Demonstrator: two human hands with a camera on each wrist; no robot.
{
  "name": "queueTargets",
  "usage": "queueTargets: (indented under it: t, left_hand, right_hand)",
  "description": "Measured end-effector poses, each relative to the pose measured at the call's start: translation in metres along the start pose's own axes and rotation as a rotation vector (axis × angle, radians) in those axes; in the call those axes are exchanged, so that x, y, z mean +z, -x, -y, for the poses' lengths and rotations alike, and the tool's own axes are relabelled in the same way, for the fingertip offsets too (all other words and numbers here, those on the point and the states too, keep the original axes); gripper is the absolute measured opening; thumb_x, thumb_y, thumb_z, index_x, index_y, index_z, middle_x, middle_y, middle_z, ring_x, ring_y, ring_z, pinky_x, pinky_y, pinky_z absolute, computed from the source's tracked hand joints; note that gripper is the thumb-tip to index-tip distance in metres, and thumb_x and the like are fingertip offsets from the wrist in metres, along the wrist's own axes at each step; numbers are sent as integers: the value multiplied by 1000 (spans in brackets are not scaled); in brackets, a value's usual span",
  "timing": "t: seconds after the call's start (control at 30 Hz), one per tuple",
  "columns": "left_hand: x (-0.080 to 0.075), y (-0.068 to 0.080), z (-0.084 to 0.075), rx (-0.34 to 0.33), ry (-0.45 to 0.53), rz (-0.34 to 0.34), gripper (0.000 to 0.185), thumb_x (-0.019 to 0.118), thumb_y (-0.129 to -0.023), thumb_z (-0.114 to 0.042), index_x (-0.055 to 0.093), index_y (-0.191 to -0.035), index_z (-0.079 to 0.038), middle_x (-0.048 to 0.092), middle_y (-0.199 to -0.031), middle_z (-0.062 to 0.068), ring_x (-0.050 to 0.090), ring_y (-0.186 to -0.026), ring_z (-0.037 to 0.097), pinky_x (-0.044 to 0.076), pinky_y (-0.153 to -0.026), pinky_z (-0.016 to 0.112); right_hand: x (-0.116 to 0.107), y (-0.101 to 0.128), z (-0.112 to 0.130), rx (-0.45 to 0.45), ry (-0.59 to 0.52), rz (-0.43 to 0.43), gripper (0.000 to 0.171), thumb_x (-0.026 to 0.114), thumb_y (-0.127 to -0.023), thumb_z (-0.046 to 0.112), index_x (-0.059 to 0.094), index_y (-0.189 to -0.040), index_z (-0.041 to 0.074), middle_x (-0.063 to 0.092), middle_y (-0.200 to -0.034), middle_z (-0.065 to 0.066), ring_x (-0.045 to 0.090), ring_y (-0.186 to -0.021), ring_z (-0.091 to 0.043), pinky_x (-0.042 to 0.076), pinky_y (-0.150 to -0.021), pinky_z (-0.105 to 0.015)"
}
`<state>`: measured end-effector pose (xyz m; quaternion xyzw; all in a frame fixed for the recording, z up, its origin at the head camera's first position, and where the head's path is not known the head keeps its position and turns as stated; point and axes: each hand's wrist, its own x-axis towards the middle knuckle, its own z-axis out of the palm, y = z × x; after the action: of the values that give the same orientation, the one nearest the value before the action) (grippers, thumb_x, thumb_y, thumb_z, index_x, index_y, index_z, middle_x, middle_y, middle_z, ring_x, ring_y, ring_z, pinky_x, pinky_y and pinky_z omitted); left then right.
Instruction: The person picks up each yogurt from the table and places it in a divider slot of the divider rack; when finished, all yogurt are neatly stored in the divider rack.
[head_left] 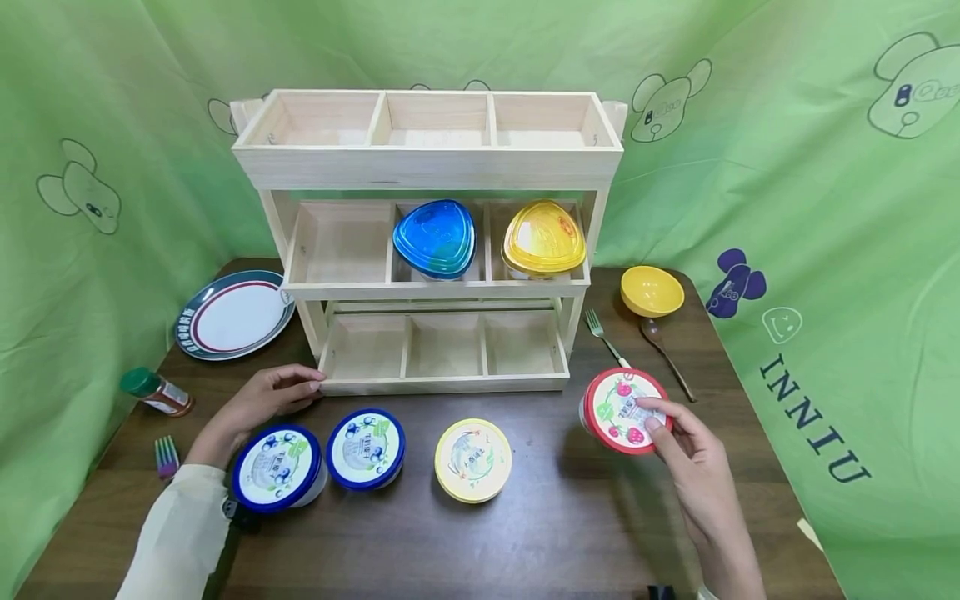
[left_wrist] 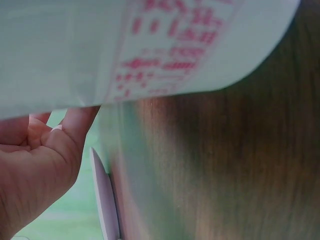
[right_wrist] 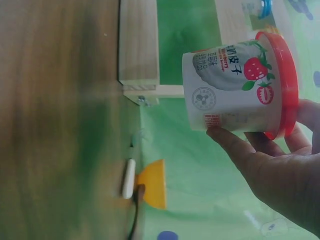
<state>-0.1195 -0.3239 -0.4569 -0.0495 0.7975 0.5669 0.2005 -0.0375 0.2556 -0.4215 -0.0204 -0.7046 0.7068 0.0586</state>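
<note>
My right hand [head_left: 701,467] grips a yogurt tub with a red lid [head_left: 618,410] and strawberry pictures. In the right wrist view the tub [right_wrist: 232,85] is raised off the table, with fingers and thumb round its lid end and side. My left hand [head_left: 273,396] touches the lower left corner of the wooden three-tier shelf [head_left: 442,387] with its fingertips. Near that hand stand two blueberry tubs with blue lids, one [head_left: 276,468] by the wrist and another [head_left: 366,448] beside it. A tub with a yellow lid [head_left: 473,461] stands between the hands.
On the shelf's middle tier sit a blue-lidded container [head_left: 435,239] and a yellow-lidded one [head_left: 544,239]. At right lie a yellow bowl [head_left: 652,291], a fork [head_left: 606,337] and a wooden spoon [head_left: 667,358]. A plate [head_left: 236,315], spice jar [head_left: 156,392] and colourful fork [head_left: 167,457] are left.
</note>
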Motion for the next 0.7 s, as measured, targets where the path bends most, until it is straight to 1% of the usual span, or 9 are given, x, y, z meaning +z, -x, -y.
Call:
queueTargets:
  t: [0.1,0.2,0.37,0.47,0.57,0.6,0.7]
  left_hand:
    - [-1,1,1,-8,7,1,40,66,-112,-23,65,-143,1,66,-139,17,70,-119,14,60,-103,32]
    - [-2,1,3,-21,5,-1,39,65,-112,-24,65,-143,0,65,-141,18,69,-124,19,60,-103,33]
    - [-2,1,3,-39,-3,-5,37,64,-112,-23,66,-143,-2,65,-143,18,68,-130,27,60,-103,33]
    - [-2,0,3,-29,-4,-1,39,64,-112,-23,65,-144,0,63,-145,19,66,-132,30,60,-104,35]
    - [-1,-1,3,-15,0,2,40,64,-112,-22,63,-145,2,62,-146,21,66,-133,30,59,-105,36]
    - [-1,-1,3,-7,-3,5,41,63,-113,-22,63,-145,3,61,-147,21,65,-133,30,59,-105,36]
    - [-1,-2,3,-17,1,-9,39,63,-113,-21,64,-144,2,63,-144,19,68,-129,27,60,-103,34]
  right_hand:
    - [-2,-4,5,0,-24,-22,27,61,-111,4,69,-135,-5,66,-121,-4,64,-107,-11,60,-84,-18]
    - [-2,-8,12,2,-37,-38,28,60,-111,4,68,-136,-5,65,-126,-5,65,-108,-11,61,-86,-19]
    - [-1,-13,23,5,-56,-62,31,61,-111,6,67,-140,-3,58,-126,-9,64,-110,-14,62,-88,-19]
    - [1,-16,28,1,-83,-80,32,62,-110,6,66,-140,-3,53,-125,-12,63,-109,-16,62,-88,-20]
    - [4,-18,32,1,-105,-87,32,62,-110,5,66,-141,-4,51,-126,-13,62,-110,-18,62,-88,-19]
    - [5,-19,33,0,-109,-89,32,62,-110,5,65,-141,-4,51,-128,-13,61,-111,-18,62,-88,-19]
    - [11,-23,36,-5,-129,-95,35,62,-111,6,64,-144,-4,49,-137,-13,58,-117,-22,61,-93,-20]
